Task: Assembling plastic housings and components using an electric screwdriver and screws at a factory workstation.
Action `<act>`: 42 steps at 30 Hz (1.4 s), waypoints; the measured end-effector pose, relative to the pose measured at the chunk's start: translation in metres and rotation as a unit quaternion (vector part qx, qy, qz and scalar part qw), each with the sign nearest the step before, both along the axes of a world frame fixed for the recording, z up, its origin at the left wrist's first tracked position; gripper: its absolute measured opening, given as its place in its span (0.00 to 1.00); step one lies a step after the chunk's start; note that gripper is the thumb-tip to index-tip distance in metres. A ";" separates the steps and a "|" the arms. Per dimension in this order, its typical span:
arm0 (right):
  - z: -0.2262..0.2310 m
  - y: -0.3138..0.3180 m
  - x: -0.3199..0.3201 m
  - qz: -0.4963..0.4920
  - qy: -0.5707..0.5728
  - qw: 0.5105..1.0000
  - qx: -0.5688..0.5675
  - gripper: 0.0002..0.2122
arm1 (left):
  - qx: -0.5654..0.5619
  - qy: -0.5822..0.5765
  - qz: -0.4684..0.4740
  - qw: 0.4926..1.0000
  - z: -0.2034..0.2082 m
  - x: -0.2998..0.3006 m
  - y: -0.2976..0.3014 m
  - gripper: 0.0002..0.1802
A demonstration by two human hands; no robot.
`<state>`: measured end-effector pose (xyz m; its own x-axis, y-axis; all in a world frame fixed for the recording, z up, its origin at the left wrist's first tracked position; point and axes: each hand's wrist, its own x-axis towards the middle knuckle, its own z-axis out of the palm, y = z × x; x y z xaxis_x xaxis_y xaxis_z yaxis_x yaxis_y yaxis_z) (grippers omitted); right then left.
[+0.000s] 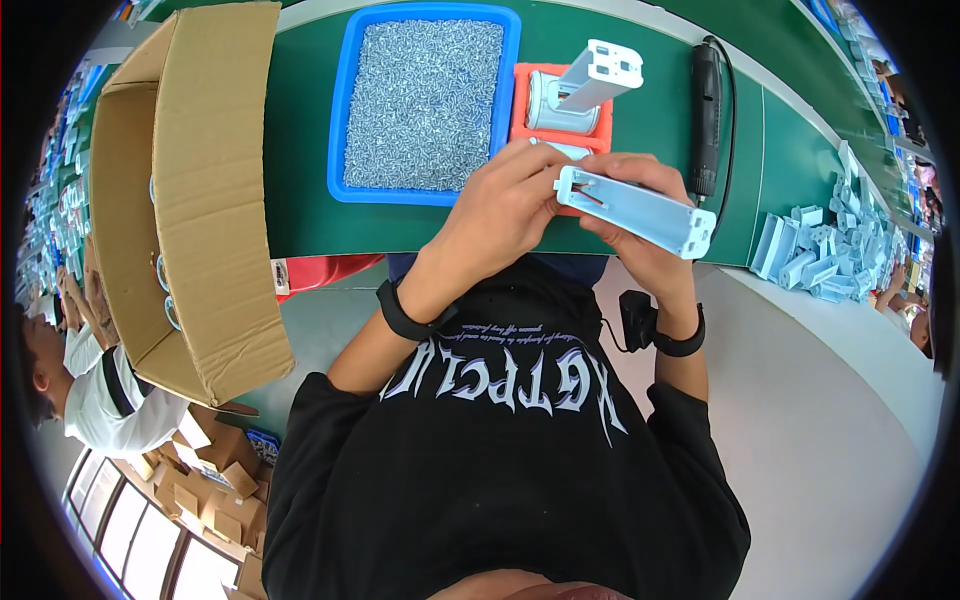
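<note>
A long light-blue plastic housing (640,212), shaped like an open trough, is held tilted in front of me with its hollow side showing. My right hand (655,200) grips it, fingers along the far side and thumb beneath. At its left end are the closed fingers of my left hand (510,205), pressed against that end; their tips are partly hidden. A small metal piece shows inside the trough near there. Just beyond my hands, a red fixture (605,135) bears a light-blue round-bodied part (545,105) with an upright white block-like piece (612,65).
A blue tray (335,120) full of small metal screws lies behind my left hand. To the left stands an open cardboard box (215,200). A black electric screwdriver (706,120) with a cable rests at right, before a heap of light-blue plastic parts (825,250). Another person (120,400) works at far left.
</note>
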<state>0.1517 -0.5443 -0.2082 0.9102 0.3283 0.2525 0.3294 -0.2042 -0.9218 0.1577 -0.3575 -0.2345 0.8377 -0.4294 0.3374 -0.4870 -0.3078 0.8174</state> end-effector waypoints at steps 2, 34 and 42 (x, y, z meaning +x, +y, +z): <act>0.000 0.000 0.002 0.006 -0.016 1.000 -0.020 0.21 | 0.043 0.000 0.061 0.997 0.010 0.000 -0.001 0.20; 0.020 0.018 0.023 0.043 -0.039 0.939 -0.340 0.15 | -0.029 0.070 0.114 0.991 -0.018 0.008 0.007 0.29; -0.001 0.010 0.020 0.033 0.032 0.971 -0.233 0.18 | -0.006 0.081 0.127 0.989 -0.015 -0.001 0.007 0.32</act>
